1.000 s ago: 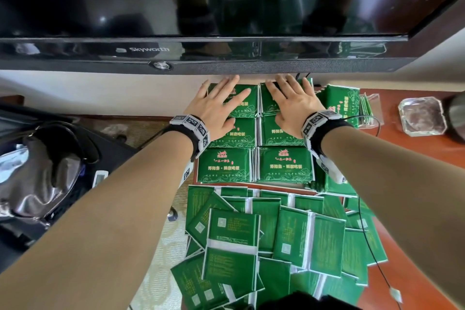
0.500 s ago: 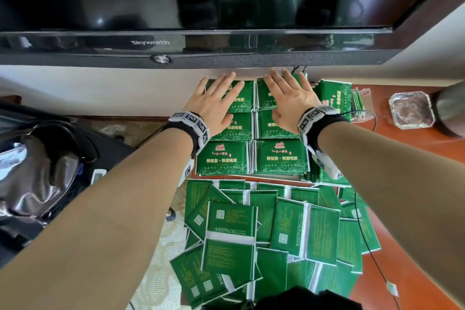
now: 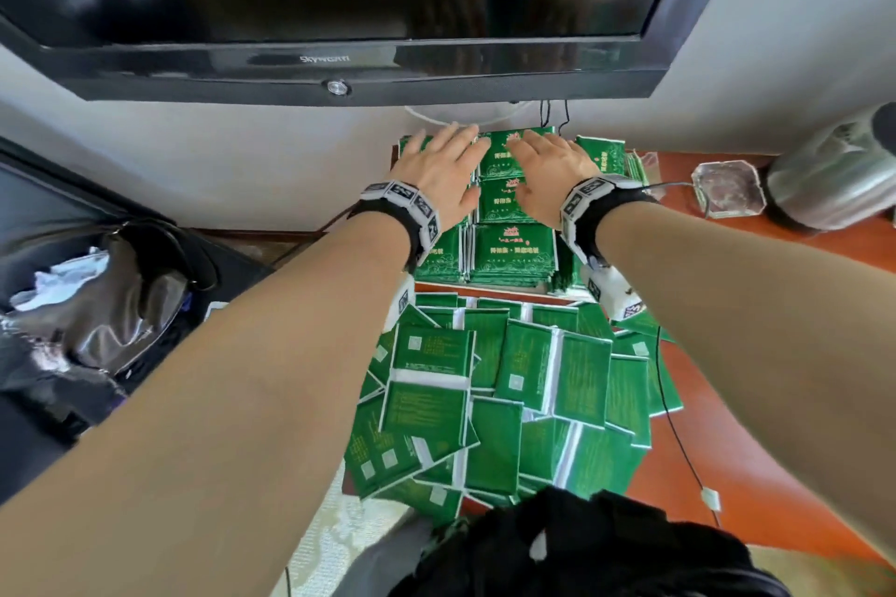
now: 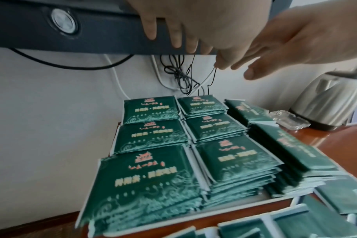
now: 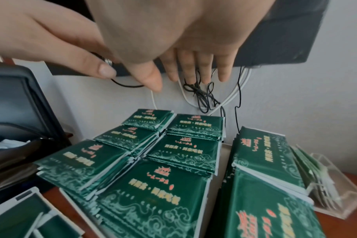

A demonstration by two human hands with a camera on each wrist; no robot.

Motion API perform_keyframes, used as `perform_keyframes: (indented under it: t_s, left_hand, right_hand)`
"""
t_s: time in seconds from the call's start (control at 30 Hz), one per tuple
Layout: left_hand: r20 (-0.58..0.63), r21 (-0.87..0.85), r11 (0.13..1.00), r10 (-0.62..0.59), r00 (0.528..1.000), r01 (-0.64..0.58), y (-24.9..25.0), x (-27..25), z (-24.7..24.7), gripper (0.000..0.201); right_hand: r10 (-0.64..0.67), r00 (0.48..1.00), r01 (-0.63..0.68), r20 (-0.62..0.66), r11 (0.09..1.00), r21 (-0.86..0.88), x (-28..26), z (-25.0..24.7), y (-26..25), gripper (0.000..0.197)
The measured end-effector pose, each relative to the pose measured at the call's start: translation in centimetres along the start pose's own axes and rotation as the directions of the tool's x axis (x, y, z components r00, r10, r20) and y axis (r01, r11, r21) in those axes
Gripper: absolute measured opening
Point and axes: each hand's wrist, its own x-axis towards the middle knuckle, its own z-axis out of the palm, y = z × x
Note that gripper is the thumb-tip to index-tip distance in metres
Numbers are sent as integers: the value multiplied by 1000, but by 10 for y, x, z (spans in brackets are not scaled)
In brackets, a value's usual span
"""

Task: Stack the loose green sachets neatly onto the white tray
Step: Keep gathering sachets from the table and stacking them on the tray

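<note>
Green sachets stand in neat stacks (image 3: 514,252) in two columns on the white tray (image 4: 236,207), against the wall. A further row of sachets (image 5: 265,153) sits on the tray's right side. Loose green sachets (image 3: 509,383) lie in a jumbled pile on the table in front of the tray, backs up. My left hand (image 3: 439,160) and right hand (image 3: 548,165) hover side by side over the far stacks, fingers straight and spread. The wrist views show both hands above the sachets, not touching them and holding nothing.
A black television (image 3: 339,15) hangs low over the tray, with cables (image 4: 181,75) dangling behind the stacks. A glass ashtray (image 3: 727,187) and a steel kettle (image 3: 834,179) stand at the right. A clear holder (image 5: 326,193) sits beside the tray. A dark bag (image 3: 97,305) lies left.
Both hands lay flat on the far stacks before; now they have lifted off and hover above them. The head view has tilted down and closer.
</note>
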Motion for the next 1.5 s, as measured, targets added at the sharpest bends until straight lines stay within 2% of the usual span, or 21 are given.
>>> perform_keyframes:
  t_s: [0.1, 0.2, 0.37, 0.53, 0.77, 0.93, 1.13, 1.33, 1.5]
  left_hand:
    - [29, -79, 994, -73, 997, 75, 16, -28, -7, 64]
    - [60, -149, 978, -140, 988, 147, 28, -60, -20, 58]
    - [-29, -238, 950, -213, 977, 200, 57, -107, -35, 51]
    - [-19, -241, 962, -139, 990, 130, 104, -155, -11, 47]
    - [1, -241, 969, -61, 998, 59, 153, -205, 9, 41]
    - [4, -254, 964, -82, 997, 80, 162, -210, 14, 45]
    - [21, -293, 947, -136, 990, 136, 157, -198, 35, 43]
    - [211, -205, 942, -222, 952, 265, 135, -209, 78, 43]
    - [338, -141, 942, -242, 909, 304, 105, -210, 110, 35]
  right_hand:
    - [22, 999, -21, -48, 999, 34, -34, -13, -4, 56]
    - [65, 997, -63, -33, 996, 56, -73, -24, -7, 44]
    - [180, 982, -174, -60, 980, 95, -141, -36, -1, 42]
    - [289, 956, -282, -53, 954, 104, -221, -17, -7, 44]
    - [343, 939, -342, 9, 937, 73, -303, 15, -12, 37]
    - [344, 938, -347, 46, 929, 129, -311, 24, -7, 42]
    - [311, 945, -323, 99, 933, 160, -292, 39, 10, 45]
    - [272, 940, -306, 208, 939, 159, -273, 86, 23, 40]
    - [286, 926, -332, 247, 927, 173, -257, 125, 21, 41]
